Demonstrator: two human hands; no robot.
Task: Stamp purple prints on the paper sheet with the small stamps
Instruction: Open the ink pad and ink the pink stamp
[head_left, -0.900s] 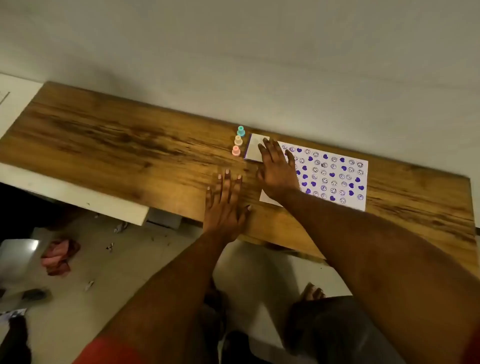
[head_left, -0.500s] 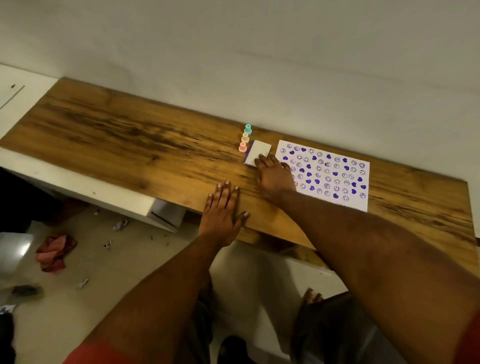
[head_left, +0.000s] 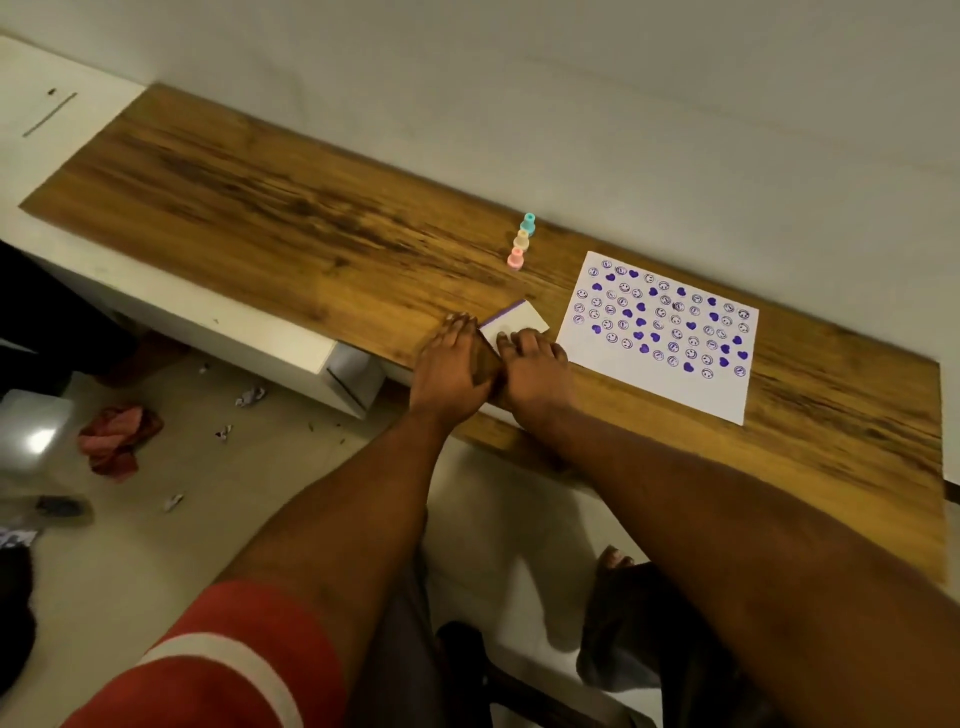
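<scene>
The paper sheet (head_left: 660, 332) is laid flat on the right part of the wooden table (head_left: 311, 234), close to the wall. It's pretty much covered in rows of purple hearts and smiley faces, though the smileys are too tiny for any detail to be made out. The small stamps (head_left: 521, 241) are stood upright in a short line just off the sheet's far left corner: teal farthest, cream in the middle, pink nearest. Whether they touch each other can't be told.

A white ink pad (head_left: 519, 318) with a purple strip along one edge is set nearer than the stamps, just left of the sheet, and its near part is hidden under fingers. The left hand (head_left: 448, 364) is laid flat by the table's near edge, fingers straight and together, tips right at the pad's left side. The right hand (head_left: 532, 371) is placed on the pad's near end. Its fingers look bunched, but with the blur it can't be told if the pad is pinched or only pressed.

A red sleeve (head_left: 218, 670) with a white stripe is cut off at the bottom left. A crumpled red cloth (head_left: 117, 434) is seen on the floor.
</scene>
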